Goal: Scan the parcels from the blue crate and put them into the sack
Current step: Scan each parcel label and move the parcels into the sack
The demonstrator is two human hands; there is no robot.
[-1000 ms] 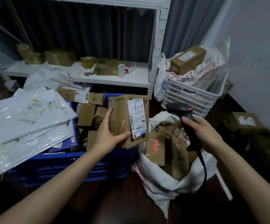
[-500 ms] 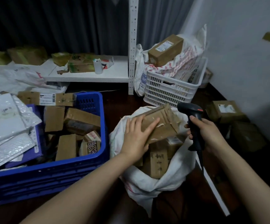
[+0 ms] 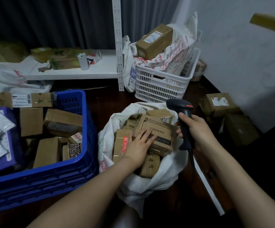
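Head view: parcel lies in the sack under a flat left hand

The left hand (image 3: pixel 139 145) rests with straight fingers flat on a brown cardboard parcel (image 3: pixel 160 127), which lies tilted on top of other boxes (image 3: pixel 150 165) inside the open white fabric sack (image 3: pixel 150 185). The right hand (image 3: pixel 197 129), just right of the sack, is curled round the grip of a black handheld barcode scanner (image 3: pixel 179 105). Left of the sack, the blue plastic crate (image 3: pixel 87 129) holds more cardboard boxes (image 3: pixel 62 119).

Sack (image 3: pixel 150 183) mouth crammed with boxes (image 3: pixel 159 127). Blue crate (image 3: pixel 51 178) just beside, left; white basket (image 3: pixel 158 89) behind. Open floor (image 3: pixel 110 102) strip between.
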